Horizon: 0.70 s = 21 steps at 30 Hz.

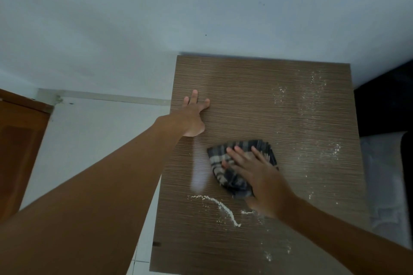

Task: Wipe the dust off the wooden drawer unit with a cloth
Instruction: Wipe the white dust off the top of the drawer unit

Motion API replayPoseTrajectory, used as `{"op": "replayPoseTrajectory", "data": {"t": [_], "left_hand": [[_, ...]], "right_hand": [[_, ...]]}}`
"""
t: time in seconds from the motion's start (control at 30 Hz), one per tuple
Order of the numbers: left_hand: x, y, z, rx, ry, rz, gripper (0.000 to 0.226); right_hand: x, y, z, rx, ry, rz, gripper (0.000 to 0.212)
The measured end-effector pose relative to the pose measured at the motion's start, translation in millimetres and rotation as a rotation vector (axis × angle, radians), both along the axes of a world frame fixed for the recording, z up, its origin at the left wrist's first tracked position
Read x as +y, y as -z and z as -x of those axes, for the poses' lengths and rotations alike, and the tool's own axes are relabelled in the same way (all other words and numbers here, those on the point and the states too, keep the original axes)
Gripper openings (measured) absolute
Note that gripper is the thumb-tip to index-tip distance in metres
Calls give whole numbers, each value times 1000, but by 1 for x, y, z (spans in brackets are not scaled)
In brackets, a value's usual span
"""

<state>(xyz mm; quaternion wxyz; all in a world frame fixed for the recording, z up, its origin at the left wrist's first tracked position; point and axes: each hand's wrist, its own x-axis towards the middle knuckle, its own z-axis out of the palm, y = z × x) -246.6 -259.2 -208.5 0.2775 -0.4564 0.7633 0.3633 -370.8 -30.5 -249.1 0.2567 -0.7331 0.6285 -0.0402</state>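
Our right hand pressed flat on the checked cloth, fingers spread, our left hand splayed flat on the wooden drawer unit, white dust streaked beside the cloth

Domestic room, likely a bedroom. A brown wood-grain laminate drawer unit is standing against a plain pale painted wall, beside white crumpled bedding. A reddish-brown wooden door is showing at left.

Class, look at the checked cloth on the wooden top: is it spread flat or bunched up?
Bunched up. The cloth lies in crumpled folds under the right hand, not laid out flat.
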Motion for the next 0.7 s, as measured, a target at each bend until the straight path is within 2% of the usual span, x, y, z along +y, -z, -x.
{"op": "replayPoseTrajectory", "data": {"t": [0.07, 0.13, 0.23, 0.3, 0.37, 0.43, 0.5, 0.57, 0.7], "left_hand": [[2, 0, -1, 9, -1, 7, 81], [5, -1, 0, 15, 14, 24, 85], [11, 0, 1, 24, 20, 74, 96], [14, 3, 2, 24, 20, 115, 101], [17, 5, 4, 9, 17, 138, 104], [19, 6, 7, -9, 11, 156, 108], [22, 8, 11, -21, -5, 162, 110], [23, 8, 17, -29, -25, 147, 111], [24, 4, 32, -41, -20, 124, 114]], "right_hand": [[24, 1, -14, 11, -36, -29, 84], [39, -6, -23, -57, -20, -72, 82], [41, -36, -25, -402, 265, -277, 67], [31, -62, -15, -702, 486, -431, 41], [17, -87, 6, -859, 680, -431, 25], [2, -110, 33, -954, 791, -409, 31], [-9, -130, 65, -1050, 880, -348, 52], [-18, -143, 96, -956, 901, -284, 57], [-49, -159, 148, -636, 914, -170, 12]]}}
